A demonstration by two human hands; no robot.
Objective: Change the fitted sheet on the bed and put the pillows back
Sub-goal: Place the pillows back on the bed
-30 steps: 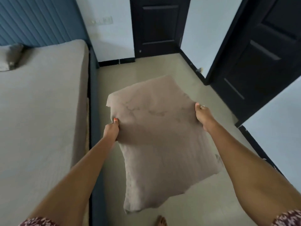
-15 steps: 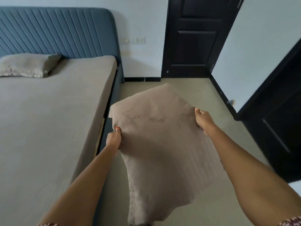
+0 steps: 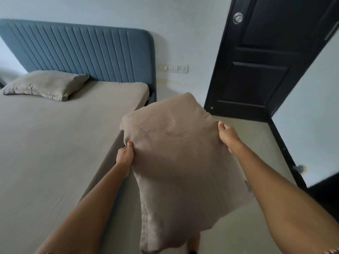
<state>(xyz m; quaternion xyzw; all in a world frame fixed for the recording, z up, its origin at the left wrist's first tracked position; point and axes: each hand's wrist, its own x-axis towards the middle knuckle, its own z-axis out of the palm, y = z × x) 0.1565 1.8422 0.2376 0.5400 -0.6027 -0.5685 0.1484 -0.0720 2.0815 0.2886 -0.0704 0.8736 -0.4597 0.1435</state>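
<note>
I hold a taupe pillow (image 3: 179, 158) in the air beside the bed's right edge, over the floor. My left hand (image 3: 125, 155) grips its left side, thumb on top. Its right side is gripped by my right hand (image 3: 228, 137), which wears a ring. The bed (image 3: 55, 143) on the left is covered by a smooth taupe fitted sheet. A second taupe pillow (image 3: 45, 85) lies at the bed's head on the far left, against the blue ribbed headboard (image 3: 82, 52).
A dark door (image 3: 260, 61) stands closed in the far wall right of the bed. Wall sockets (image 3: 176, 68) sit between headboard and door. Beige floor (image 3: 256, 226) runs along the bed's right side. A doorstop (image 3: 299, 169) sticks out from the right wall.
The view has lifted and swung left toward the head of the bed. The pillow in both hands has moved up and closer to the bed's right edge. Both grips are unchanged.
</note>
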